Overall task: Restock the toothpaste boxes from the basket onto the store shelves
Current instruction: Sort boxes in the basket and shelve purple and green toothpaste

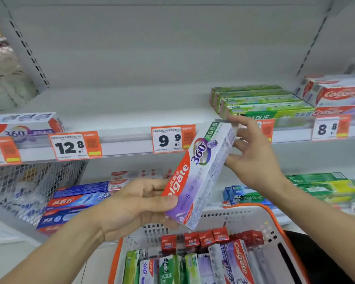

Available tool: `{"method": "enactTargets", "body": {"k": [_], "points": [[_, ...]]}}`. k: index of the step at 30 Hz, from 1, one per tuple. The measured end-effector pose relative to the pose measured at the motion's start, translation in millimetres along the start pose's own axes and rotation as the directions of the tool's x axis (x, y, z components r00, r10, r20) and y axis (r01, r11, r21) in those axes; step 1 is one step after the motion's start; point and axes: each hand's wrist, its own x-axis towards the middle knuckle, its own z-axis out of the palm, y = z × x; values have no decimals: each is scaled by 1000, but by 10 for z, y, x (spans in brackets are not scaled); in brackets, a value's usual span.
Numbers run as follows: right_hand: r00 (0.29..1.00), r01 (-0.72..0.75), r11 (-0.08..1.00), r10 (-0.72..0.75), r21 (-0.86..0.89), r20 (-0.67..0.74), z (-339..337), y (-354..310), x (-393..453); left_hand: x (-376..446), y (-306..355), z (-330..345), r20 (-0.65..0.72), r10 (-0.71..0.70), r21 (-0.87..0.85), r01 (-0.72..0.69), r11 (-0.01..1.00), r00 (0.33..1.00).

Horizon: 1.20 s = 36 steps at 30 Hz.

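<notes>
Toothpaste boxes mostly remained in the white, orange-rimmed plastic basket (260, 214); left hand (135, 203) and right hand (252, 152) both grasped one purple-and-red cardboard Colgate box (201, 175) below the largely bare white shelf (131, 107).

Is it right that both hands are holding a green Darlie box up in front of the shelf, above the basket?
Not quite. The head view shows the left hand and right hand holding a purple and white Colgate 360 box, not a green Darlie one. It is up before the shelf, above the basket.
</notes>
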Motion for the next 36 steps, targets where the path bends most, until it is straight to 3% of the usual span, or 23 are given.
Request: {"method": "enactTargets", "body": {"k": [3, 7, 12, 16, 20, 23, 26, 28, 32, 36], "points": [[990, 64, 997, -58, -37, 129, -9, 0, 65, 45, -13, 57, -45, 7, -31, -8, 999, 999], [979, 17, 999, -7, -46, 203, -43, 45, 119, 14, -1, 0, -82, -6, -46, 2, 999, 997], [983, -113, 988, 95, 110, 154, -21, 1, 154, -70, 4, -97, -109, -22, -15, 20, 1000, 994], [977, -215, 973, 214, 86, 20, 88, 32, 150, -133, -26, -118, -104, -60, -17, 59, 998, 993], [961, -277, 956, 274, 96, 49, 98, 23, 156, -190, -31, -178, -260, -44, 29, 54, 998, 965], [958, -279, 949, 266, 147, 105, 97, -19, 164, -241, 38, -237, -474, 89, 54, -72, 996, 876], [957, -251, 951, 217, 179, 193, 140, -70, 111, -317, 138, -348, -632, 267, 102, -263, 959, 728], [933, -243, 957, 185, 161, 310, 161, -115, 60, -387, 190, -434, -682, 386, 229, -320, 919, 621], [864, -81, 991, 121, -102, 489, 275, -177, -55, -534, 289, -494, -593, 630, 540, -333, 773, 501], [948, 50, 999, -41, -21, 317, 535, -342, -76, -607, 385, -555, -528, 759, 677, -352, 647, 380]]}}
